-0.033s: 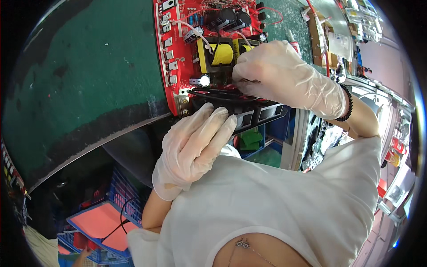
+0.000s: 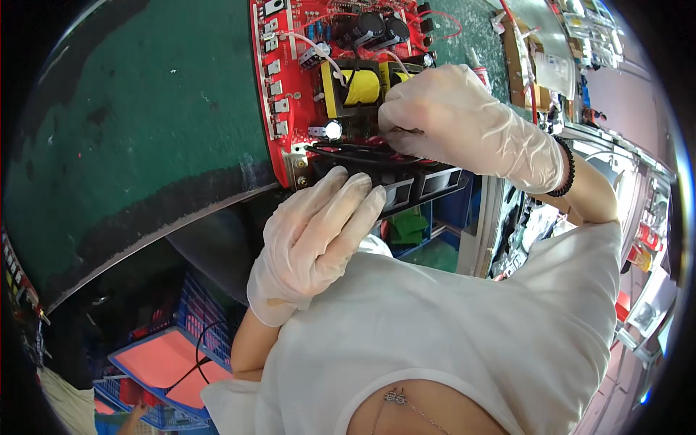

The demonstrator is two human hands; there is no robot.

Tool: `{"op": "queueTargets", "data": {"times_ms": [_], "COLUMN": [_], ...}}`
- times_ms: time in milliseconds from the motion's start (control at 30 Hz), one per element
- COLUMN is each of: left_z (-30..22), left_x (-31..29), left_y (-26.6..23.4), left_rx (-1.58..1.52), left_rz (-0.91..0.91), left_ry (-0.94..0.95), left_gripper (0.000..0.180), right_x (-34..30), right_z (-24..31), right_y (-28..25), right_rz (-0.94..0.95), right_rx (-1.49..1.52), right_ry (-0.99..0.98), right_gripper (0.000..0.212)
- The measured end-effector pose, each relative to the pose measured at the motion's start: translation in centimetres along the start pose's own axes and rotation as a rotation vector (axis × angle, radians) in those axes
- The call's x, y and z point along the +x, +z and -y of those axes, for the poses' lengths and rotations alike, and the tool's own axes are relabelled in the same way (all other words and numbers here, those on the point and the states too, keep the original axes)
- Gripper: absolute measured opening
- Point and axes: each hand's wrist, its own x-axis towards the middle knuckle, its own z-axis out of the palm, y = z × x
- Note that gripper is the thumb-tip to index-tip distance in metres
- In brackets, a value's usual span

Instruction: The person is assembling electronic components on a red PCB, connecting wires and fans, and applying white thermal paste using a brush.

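A red circuit board (image 2: 270, 116) lies on the green work surface, carrying two transformers with yellow wrapping (image 2: 362, 88), capacitors and thin wires. Along its near edge stands a black panel (image 2: 428, 190) with square framed openings. My left hand (image 2: 312, 243), in a whitish see-through glove, rests its outstretched fingers on the panel's left part; the thumb is out of sight. Also gloved, my right hand (image 2: 442, 116) is closed, its fingertips down between the nearer transformers and the panel, beside several black cables (image 2: 355, 154). Whatever it pinches is hidden by the fingers.
The green work surface (image 2: 145, 94) ends in a curved front edge to the left. Below it are blue crates (image 2: 199, 304) with pink sheets (image 2: 156, 359). At the right stand a cardboard box (image 2: 516, 61), a whitish container (image 2: 554, 75) and crowded shelves. Part of another person shows at lower left.
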Motion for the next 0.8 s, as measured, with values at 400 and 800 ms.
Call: {"op": "queueTargets", "data": {"times_ms": [400, 800], "left_z": [0.3, -0.2], "left_x": [0.3, 0.0], "left_y": [0.3, 0.1], "left_rx": [-0.031, 0.006], "left_rz": [-0.016, -0.011], "left_ry": [0.009, -0.006], "left_gripper": [0.058, 0.054], "right_x": [0.1, -0.6], "right_z": [-0.5, -0.1], "right_y": [0.2, 1.0], "right_rz": [-0.027, -0.127], "right_rx": [0.051, -0.170], "right_ry": [-0.063, -0.058], "right_gripper": [0.009, 0.008]}}
